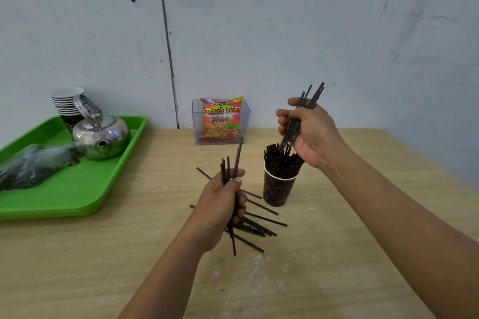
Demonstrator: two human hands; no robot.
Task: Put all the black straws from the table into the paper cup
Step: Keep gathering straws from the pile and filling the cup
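- Nearest us, our left hand (223,204) is clenched round a small bunch of black straws (238,155), held roughly upright; their tips stick up past the thumb and their lower ends poke out under the little finger.
- Just beneath and to the right of those fingers, a loose pile of straws (255,226) lies fanned out flat on the table (337,241), a few of them running under the hand.
- Right of the left fingers, and just beyond the pile, stands the paper cup (278,191), upright and already crowded with straws (277,163).
- Above the cup, our right hand (308,132) grasps a second bunch (316,93), tilted, the lower ends pointing down from the fingers into the cup's mouth; we cannot tell whether they touch the straws already inside.
- We judge the job well past halfway: much is in the cup, two bunches are in hand, and the pile on the table is left to gather.
- Well beyond the fingers, against the wall, a snack bag (220,119) sits in a clear box (246,122).
- Far left of both hands, a green tray (77,204) carries a kettle (102,134), stacked cups (68,103) and a plastic-wrapped bundle (33,163).
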